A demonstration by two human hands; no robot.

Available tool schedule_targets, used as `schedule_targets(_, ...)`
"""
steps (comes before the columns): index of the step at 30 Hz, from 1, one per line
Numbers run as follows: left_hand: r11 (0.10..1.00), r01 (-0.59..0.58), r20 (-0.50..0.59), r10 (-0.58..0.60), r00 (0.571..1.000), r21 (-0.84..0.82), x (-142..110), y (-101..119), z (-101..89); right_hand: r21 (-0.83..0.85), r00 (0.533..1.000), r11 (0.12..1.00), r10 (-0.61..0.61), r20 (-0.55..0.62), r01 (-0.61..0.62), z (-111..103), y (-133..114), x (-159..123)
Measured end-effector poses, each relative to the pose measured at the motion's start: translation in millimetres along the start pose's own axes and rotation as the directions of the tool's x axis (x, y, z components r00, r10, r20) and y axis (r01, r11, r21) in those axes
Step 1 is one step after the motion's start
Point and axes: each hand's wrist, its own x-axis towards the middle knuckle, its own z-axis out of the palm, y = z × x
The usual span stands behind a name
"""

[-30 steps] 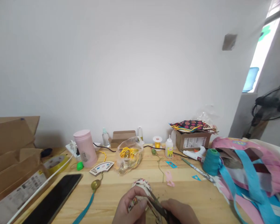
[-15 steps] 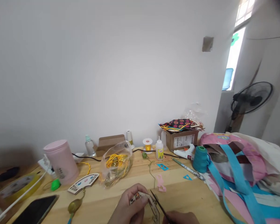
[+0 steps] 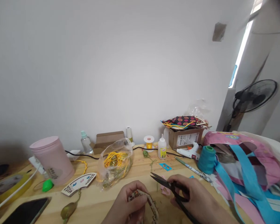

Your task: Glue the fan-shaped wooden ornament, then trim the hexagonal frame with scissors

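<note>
Low in the middle of the head view, my left hand (image 3: 128, 203) is closed round a small fan-shaped wooden piece (image 3: 149, 205) with patterned fabric on it. To its right, my right hand (image 3: 196, 197) grips black scissors (image 3: 165, 184). Their blades are slightly apart and point left, above the wooden piece and clear of it. Both hands hover just over the wooden table (image 3: 95, 205). A pink paper scrap (image 3: 163, 190) lies under the scissors.
A clear bag of yellow cord (image 3: 114, 163), a pink tumbler (image 3: 51, 160), another fan cutout (image 3: 78, 183), a phone (image 3: 25, 213), a glue bottle (image 3: 162, 147), a glue gun (image 3: 189, 152), a teal thread cone (image 3: 206, 159), a cardboard box (image 3: 185, 138) and a pink-and-blue bag (image 3: 245, 165) crowd the table.
My right hand has lifted the scissors up and to the right, away from the wooden piece. The camera swung right, then slightly back.
</note>
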Motion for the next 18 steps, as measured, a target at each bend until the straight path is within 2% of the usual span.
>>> schedule_targets(3, 0.993, -0.014, 0.003, 0.015, 1.000, -0.114, -3, -4, -11.4, -0.195, 0.997, 0.977, -0.079, 0.026, 0.082, -1, 11, 18)
schedule_targets(6, 0.989, -0.010, 0.018, 0.013, 1.000, -0.150, -3, -8, -14.4, -0.287, 0.983, 0.942, -0.150, 0.104, 0.174, 3, 23, 22)
schedule_targets(8, 0.988, 0.007, 0.004, -0.006, 1.000, -0.156, -2, -10, -11.8, -0.322, 0.972, 0.923, -0.160, 0.174, 0.209, 2, 25, 20)
schedule_targets(11, 0.992, 0.044, -0.016, -0.046, 0.999, -0.118, -1, -9, -7.1, -0.354, 0.954, 0.906, -0.141, 0.263, 0.231, -4, 17, 20)
schedule_targets(14, 0.996, 0.057, -0.030, -0.060, 0.998, -0.073, -1, -9, -5.2, -0.274, 0.947, 0.917, -0.234, 0.219, 0.290, -1, 2, 22)
schedule_targets(16, 0.997, 0.047, -0.069, -0.051, 0.996, -0.057, 1, -10, -4.7, -0.250, 0.902, 0.870, -0.382, 0.202, 0.425, 9, -3, 22)
schedule_targets(18, 0.999, 0.038, -0.122, -0.041, 0.992, -0.029, 3, -12, -4.1, -0.342, 0.827, 0.757, -0.541, 0.149, 0.557, 22, -4, 21)
